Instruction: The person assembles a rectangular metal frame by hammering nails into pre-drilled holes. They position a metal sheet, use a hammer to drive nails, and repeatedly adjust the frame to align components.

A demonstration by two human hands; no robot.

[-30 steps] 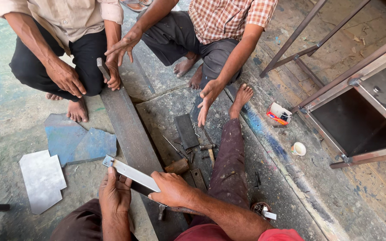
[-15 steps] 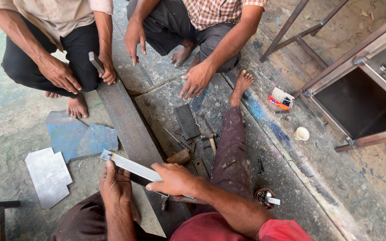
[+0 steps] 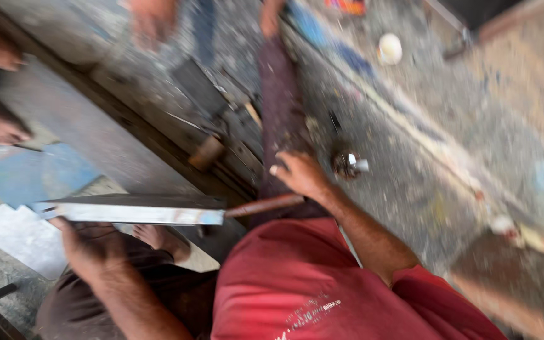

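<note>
The picture is motion-blurred. My left hand grips the left end of a long flat metal strip from below and holds it level over my lap. My right hand is off the strip, curled over my outstretched leg in dark trousers. A reddish-brown rod runs from the strip's right end to just under that wrist. Whether the fingers hold the rod is unclear. My red shirt fills the bottom of the frame.
A long steel beam lies diagonally on the floor, with a wooden-handled hammer and dark tools beside it. Blue and grey sheet pieces lie left. Other people's hands and a foot show at top and left.
The view has dropped and closed in. My right hand has left the strip and moved right onto my leg. The left hand still holds the strip.
</note>
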